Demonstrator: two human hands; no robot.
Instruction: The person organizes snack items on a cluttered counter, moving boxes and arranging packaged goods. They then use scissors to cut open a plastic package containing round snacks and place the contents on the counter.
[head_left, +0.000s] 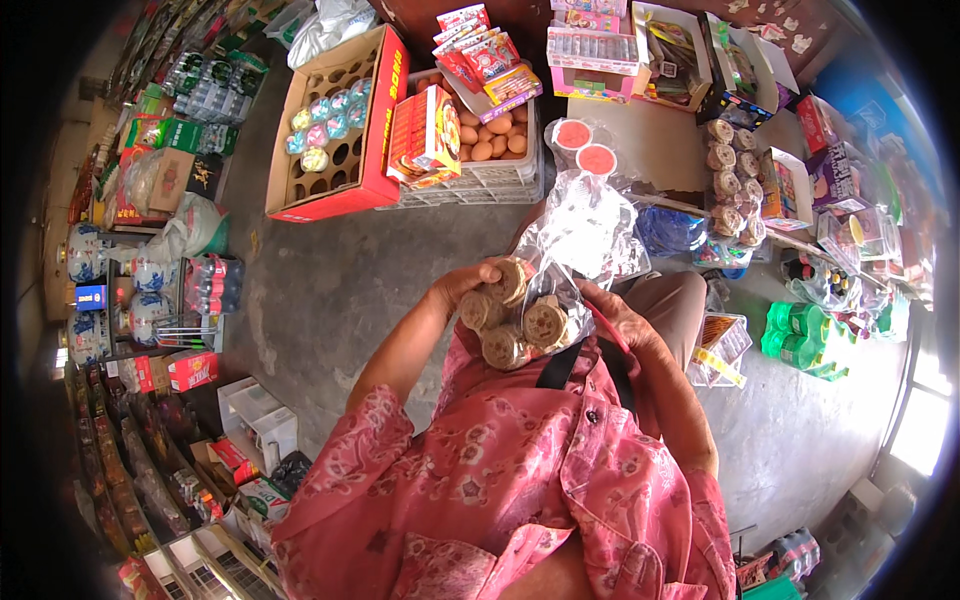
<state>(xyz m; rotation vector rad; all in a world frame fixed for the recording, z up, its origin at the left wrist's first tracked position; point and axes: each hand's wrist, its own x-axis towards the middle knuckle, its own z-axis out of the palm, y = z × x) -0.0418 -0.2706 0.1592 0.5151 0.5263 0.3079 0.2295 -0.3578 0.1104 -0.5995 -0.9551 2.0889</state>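
Note:
Between my hands, at my lap, is a clear plastic bag (577, 225) with several round, tan, patterned packages (504, 346) stacked in its lower part. My left hand (466, 283), at the left of the picture, grips the upper left package, its thumb on top. On the other side, my right hand (619, 315) holds the bag's side, its fingers partly hidden behind the plastic. Just beyond the bag, two clear containers with red round tops (597, 160) rest at the table's edge. Farther right stands a double row of similar tan round packages (724, 184).
A red-sided carton (390, 112) with egg-tray holes stands ahead on the left, beside a crate of brown eggs (491, 142). Snack boxes (592, 49) line the low table. Green bottles (799, 337) stand on the floor at right. Stocked shelves (112, 450) run along the left.

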